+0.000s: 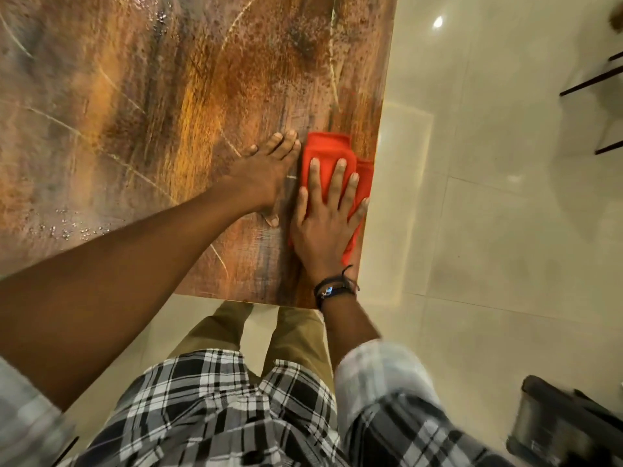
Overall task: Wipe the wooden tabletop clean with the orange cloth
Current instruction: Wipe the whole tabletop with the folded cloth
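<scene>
The wooden tabletop (161, 106) fills the upper left, brown and orange with pale scratches. An orange cloth (328, 150) lies folded on it near the table's right edge and front right corner. My right hand (323, 224) presses flat on the cloth with fingers spread, covering its near half. My left hand (264, 173) rests flat on the bare wood just left of the cloth, fingertips touching the cloth's left side, holding nothing.
Water droplets (70, 230) bead on the wood at the near left, and more sit at the far top (161, 18). Glossy cream floor tiles (488, 197) lie beyond the table's right edge. Dark chair legs (593, 82) stand far right; a dark object (566, 423) sits at bottom right.
</scene>
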`<act>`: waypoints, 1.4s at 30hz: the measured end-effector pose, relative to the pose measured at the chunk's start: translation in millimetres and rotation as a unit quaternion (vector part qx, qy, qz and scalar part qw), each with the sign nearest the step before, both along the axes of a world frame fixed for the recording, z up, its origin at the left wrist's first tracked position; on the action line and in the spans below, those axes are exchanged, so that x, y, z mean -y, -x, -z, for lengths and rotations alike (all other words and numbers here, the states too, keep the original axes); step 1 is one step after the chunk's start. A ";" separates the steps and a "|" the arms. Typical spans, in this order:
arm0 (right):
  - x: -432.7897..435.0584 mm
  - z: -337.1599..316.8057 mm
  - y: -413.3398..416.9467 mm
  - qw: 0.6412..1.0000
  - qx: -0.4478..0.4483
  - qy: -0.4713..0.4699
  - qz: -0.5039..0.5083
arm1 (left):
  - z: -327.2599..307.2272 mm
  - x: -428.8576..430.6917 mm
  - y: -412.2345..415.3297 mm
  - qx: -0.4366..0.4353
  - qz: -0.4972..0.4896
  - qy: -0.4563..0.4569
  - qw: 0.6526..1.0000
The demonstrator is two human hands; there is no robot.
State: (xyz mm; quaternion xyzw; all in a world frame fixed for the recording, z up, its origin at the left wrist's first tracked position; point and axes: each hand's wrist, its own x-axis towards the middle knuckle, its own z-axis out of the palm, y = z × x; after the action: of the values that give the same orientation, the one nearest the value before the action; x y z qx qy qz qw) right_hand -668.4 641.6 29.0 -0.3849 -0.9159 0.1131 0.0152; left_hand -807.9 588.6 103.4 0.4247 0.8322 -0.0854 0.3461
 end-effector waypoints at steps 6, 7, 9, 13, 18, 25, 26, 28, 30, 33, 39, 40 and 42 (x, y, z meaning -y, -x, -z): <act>66.2 -3.7 -91.8 0.998 0.017 0.024 -0.048 | 0.7 0.5 2.8 0.008 -0.001 -0.004 1.000; 63.4 -3.2 -94.4 0.999 0.020 0.024 -0.044 | 1.3 0.7 3.1 0.009 0.000 -0.004 1.000; 50.8 -2.0 -86.8 0.999 0.023 0.030 -0.020 | 2.1 0.6 4.0 0.008 0.002 -0.003 1.000; 11.7 0.1 -48.6 0.998 0.008 0.046 0.043 | 4.7 0.8 5.6 0.006 0.009 0.001 1.000; -55.9 2.9 24.2 0.998 -0.007 0.017 0.054 | 6.0 0.2 7.4 0.010 0.007 0.002 1.000; -66.6 1.1 48.2 1.000 0.021 -0.005 0.015 | 9.2 -1.6 4.0 0.006 0.001 0.008 1.000; -57.0 0.5 40.2 1.000 0.019 -0.009 0.001 | 9.3 -1.6 4.2 0.007 0.001 0.011 1.000; -32.5 -0.4 19.5 1.000 0.021 -0.003 -0.022 | 2.8 -5.4 5.1 0.011 0.002 0.011 1.000; -4.3 -1.8 -6.6 0.999 0.031 0.010 -0.043 | -6.8 -14.5 8.8 0.011 -0.029 -0.014 0.999; 22.9 -5.1 -45.6 0.996 0.044 0.039 -0.070 | -9.6 -29.4 22.7 -0.064 -0.106 -0.160 0.979; 0.6 -4.9 -38.1 0.996 0.052 0.036 -0.055 | 33.9 -59.5 81.8 -0.126 -0.129 -0.300 0.937; -8.0 -3.5 -29.1 0.997 0.049 0.038 -0.045 | 41.5 -64.5 92.5 -0.130 -0.130 -0.302 0.935; -29.9 -0.5 -7.5 0.998 0.040 0.046 -0.018 | 55.4 -70.1 106.1 -0.140 -0.126 -0.308 0.933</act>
State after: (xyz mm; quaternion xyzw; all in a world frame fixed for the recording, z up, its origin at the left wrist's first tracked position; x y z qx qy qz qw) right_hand -660.9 671.6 29.5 -0.3728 -0.9163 0.1404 -0.0412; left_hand -914.0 658.7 48.0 0.3856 0.9044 0.1606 0.0867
